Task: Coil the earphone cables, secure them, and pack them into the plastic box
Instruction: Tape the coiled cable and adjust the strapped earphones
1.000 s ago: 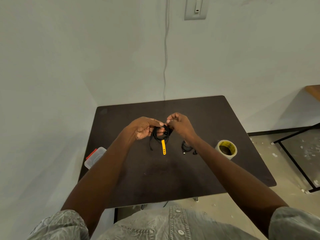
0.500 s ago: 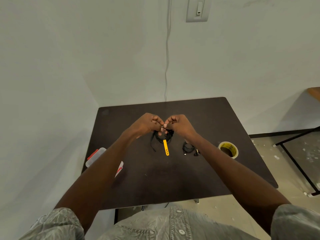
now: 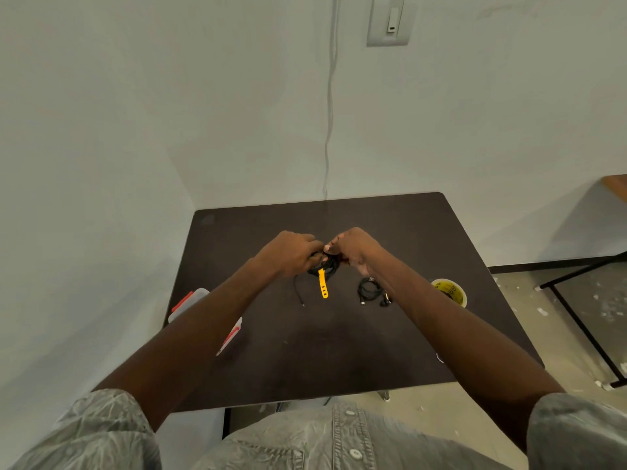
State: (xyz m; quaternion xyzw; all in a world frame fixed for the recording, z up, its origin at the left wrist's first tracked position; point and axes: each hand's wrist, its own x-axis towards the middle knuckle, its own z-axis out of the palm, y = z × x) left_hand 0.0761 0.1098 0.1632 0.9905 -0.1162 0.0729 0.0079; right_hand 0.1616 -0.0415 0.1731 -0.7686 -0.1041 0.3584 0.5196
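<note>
The left hand [image 3: 292,254] and right hand [image 3: 353,250] cover most of the cable coil [image 3: 328,264] between them. The left forearm hides much of the plastic box [image 3: 190,300]; the right forearm covers part of the tape roll [image 3: 453,292].

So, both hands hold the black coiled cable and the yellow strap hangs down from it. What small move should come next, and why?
Probably wrap the yellow strap around the coiled cable and fasten it. The left hand and right hand both grip the coil above the table, but the strap's free end hangs loose, so the coil looks not yet secured.
</note>
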